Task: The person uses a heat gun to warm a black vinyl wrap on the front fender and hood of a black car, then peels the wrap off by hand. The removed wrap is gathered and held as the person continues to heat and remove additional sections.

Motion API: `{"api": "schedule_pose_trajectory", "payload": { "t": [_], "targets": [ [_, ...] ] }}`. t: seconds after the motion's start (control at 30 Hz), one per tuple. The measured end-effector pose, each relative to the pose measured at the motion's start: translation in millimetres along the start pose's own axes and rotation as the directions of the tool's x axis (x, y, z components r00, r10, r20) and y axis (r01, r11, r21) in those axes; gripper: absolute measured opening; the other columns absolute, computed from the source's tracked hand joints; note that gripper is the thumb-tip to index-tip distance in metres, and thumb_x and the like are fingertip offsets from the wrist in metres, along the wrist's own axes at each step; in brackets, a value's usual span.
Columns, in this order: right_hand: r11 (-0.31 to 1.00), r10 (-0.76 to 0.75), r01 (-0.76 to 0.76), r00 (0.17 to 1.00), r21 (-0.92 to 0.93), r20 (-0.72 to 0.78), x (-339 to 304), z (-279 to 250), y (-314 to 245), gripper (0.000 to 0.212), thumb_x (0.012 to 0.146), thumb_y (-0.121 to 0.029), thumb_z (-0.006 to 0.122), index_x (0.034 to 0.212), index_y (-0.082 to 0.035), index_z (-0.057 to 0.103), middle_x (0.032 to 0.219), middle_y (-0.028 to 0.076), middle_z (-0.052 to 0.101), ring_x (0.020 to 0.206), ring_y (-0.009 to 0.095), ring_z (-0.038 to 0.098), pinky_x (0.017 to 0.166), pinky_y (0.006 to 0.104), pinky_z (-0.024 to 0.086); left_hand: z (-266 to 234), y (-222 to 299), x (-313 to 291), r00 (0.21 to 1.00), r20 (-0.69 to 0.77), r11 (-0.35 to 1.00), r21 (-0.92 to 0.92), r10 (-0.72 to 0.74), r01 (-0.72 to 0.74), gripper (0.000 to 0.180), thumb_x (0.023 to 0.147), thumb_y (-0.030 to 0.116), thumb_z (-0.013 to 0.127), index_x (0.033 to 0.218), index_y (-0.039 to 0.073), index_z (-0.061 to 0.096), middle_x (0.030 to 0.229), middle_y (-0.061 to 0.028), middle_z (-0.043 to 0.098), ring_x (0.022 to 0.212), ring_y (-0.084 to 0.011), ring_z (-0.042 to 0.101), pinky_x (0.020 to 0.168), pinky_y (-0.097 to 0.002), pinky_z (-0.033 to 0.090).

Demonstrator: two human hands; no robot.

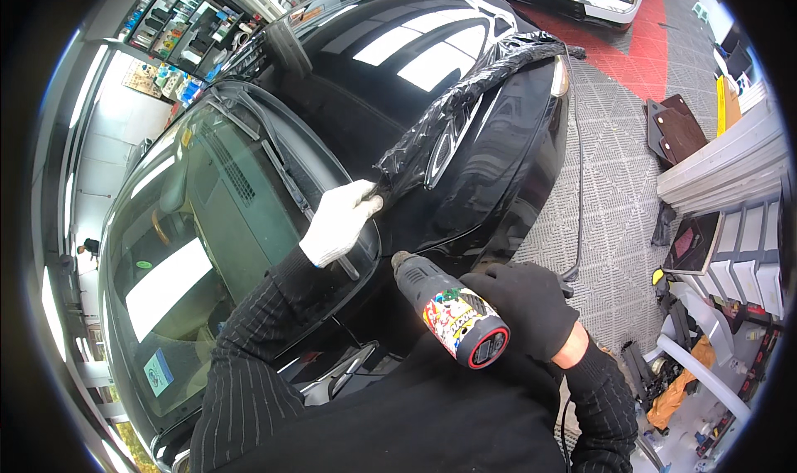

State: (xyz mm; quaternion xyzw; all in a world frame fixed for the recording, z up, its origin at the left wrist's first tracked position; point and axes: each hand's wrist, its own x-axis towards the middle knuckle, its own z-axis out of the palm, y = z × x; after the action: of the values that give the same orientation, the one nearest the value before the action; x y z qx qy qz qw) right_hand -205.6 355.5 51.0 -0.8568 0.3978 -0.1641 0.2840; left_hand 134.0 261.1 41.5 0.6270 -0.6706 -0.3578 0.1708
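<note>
on the glossy black car (332, 112) lies crumpled black plastic film (465, 99), likely light, slippery; hold its bunched near end. a cylindrical grey heat gun (430, 289) sits gripped in your black-gloved right hand (531, 307); your white-gloved left hand (339, 222) pinches that end.

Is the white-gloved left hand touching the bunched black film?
Touching. The head view shows the left hand pinching the near end of the bunched black film between thumb and fingers.

The left glove (339, 224) is white, the right glove (531, 311) black, sleeves (257, 353) pinstriped
</note>
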Motion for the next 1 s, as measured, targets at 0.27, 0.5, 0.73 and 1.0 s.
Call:
{"api": "schedule_pose_trajectory", "payload": {
  "t": [0.27,0.5,0.73,1.0],
  "targets": [
    [1.000,-0.012,0.012,1.000,-0.006,-0.016,-7,-1,5,0.046,0.081,-0.031,0.086,0.122,-0.019,0.070,0.092,0.007,0.072,0.086,0.030,0.075,0.073,0.0457,0.056,-3,30,-6,0.999,0.032,0.999,0.044,0.008,-0.010,0.023,0.103,0.017,0.066,0.111,-0.004,0.069,0.085,-0.0137,0.064,0.078,-0.0209,0.058,0.075,-0.0362,0.049],
    [0.999,0.035,-0.036,0.999,0.028,0.025,-9,-5,4,0.048,0.081,-0.023,0.083,0.128,-0.018,0.073,0.104,0.007,0.077,0.092,0.032,0.075,0.076,0.0435,0.058,-18,24,11,0.960,0.236,0.895,-0.382,-0.147,0.231,0.033,0.103,0.017,0.071,0.131,-0.001,0.069,0.110,-0.0029,0.072,0.099,-0.0114,0.064,0.086,-0.0298,0.054],
    [0.999,-0.012,0.014,0.999,0.051,-0.053,-8,2,8,0.047,0.079,-0.030,0.086,0.122,-0.018,0.072,0.095,0.006,0.073,0.088,0.031,0.075,0.074,0.0446,0.057,-23,11,25,0.905,0.372,0.918,-0.245,-0.208,0.311,0.058,0.092,0.021,0.084,0.143,0.000,0.066,0.107,-0.0024,0.071,0.088,-0.0081,0.061,0.073,-0.0263,0.051],
    [0.999,0.012,-0.010,0.999,0.050,-0.046,-12,7,9,0.049,0.078,-0.034,0.088,0.122,-0.018,0.072,0.093,0.008,0.071,0.087,0.031,0.074,0.073,0.0462,0.057,-2,-6,34,0.985,0.171,0.983,0.181,-0.010,-0.021,0.045,0.100,0.024,0.075,0.134,-0.004,0.066,0.117,-0.0152,0.075,0.110,-0.0237,0.069,0.102,-0.0386,0.054]
  ]
}}
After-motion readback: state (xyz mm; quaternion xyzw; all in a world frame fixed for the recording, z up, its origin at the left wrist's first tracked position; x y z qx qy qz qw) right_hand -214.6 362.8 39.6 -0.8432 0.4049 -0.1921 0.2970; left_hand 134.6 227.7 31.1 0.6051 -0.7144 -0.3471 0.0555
